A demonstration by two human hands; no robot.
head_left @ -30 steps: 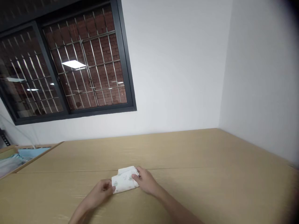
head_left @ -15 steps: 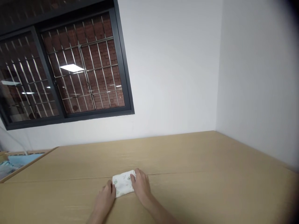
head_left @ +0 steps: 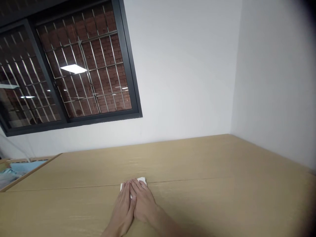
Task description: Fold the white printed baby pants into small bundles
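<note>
Head: flat hands [head_left: 142,200] on cloth [head_left: 143,179]

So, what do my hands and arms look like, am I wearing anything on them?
Your bare, ungloved left hand and bare, ungloved right hand have uncovered fingers, with no ring that I can make out. No sleeve, watch or bracelet shows on the bare left forearm or bare right forearm, as far as they're in frame.

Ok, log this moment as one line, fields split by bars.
left hand: flat on cloth | right hand: flat on cloth, touching left hand | cloth: white, on table, mostly covered
</note>
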